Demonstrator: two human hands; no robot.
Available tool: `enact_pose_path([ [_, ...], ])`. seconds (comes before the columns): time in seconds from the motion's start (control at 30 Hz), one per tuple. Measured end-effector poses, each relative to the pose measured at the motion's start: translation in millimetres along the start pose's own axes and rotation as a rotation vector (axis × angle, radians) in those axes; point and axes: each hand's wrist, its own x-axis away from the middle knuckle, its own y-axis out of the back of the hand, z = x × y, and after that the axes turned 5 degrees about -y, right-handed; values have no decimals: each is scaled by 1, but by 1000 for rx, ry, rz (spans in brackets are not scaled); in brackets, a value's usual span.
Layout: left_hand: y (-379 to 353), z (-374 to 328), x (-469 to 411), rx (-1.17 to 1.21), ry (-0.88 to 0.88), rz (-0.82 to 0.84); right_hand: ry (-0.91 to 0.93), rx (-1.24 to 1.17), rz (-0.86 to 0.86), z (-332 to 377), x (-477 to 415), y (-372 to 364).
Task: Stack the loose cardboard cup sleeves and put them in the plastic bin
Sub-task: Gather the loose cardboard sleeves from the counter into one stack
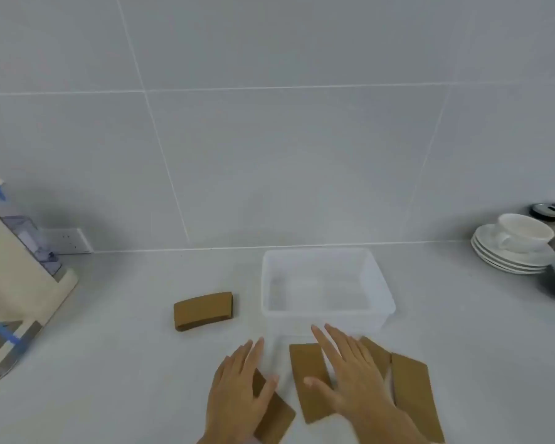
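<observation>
I'm at the gathering step: my left grip (237, 389) lies flat, fingers spread, on one sleeve (274, 415); my right grip (350, 376), equally wide, rests across another sleeve (308, 379). Neither holds anything. The empty bin (378, 280) sits just beyond my fingertips. Next, I'd slide them together on the counter (109, 363).

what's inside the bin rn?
The bin looks empty: bare translucent floor, no sleeves inside. Its near base is partly hidden by the right hand.

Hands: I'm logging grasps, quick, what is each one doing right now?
Left hand: open, flat on a cardboard sleeve, holding nothing.
Right hand: open, spread over another sleeve, holding nothing.
</observation>
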Motion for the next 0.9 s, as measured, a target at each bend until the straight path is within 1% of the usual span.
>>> enact_pose_path([
  [0.03, -1, 1, 0, -3, 4, 10, -12, -3, 18, -1, 1, -3],
  [0.07, -6, 4, 1, -21, -11, -2, -32, 17, -29, -1, 2, -6],
  [0.23, -16, 8, 9, -119, -65, 43, -38, 150, -87, -2, 11, -23],
  [0.3, -13, 5, 13, -161, -100, 56, -67, 187, -45, -1, 13, -24],
  [0.4, -13, 5, 17, -177, -131, 48, -75, 243, -43, 5, 14, -27],
  [0.5, -13, 5, 18, -187, -96, 96, -73, 278, -39, 10, 12, -26],
  [0.53, -13, 5, 18, -186, -92, 102, -89, 275, -44, 12, 12, -25],
  [0.67, -13, 5, 17, -193, -99, 129, -150, 229, 122, 21, 4, -29],
  [0.77, -13, 3, 15, -185, -103, 121, -146, 255, 123, 27, 0, -34],
  [0.83, -14, 8, 14, -174, -105, 119, -158, 229, 124, 32, -1, -34],
  [0.9, -18, 16, 11, -157, -122, 78, -191, 178, 129, 34, -4, -33],
])
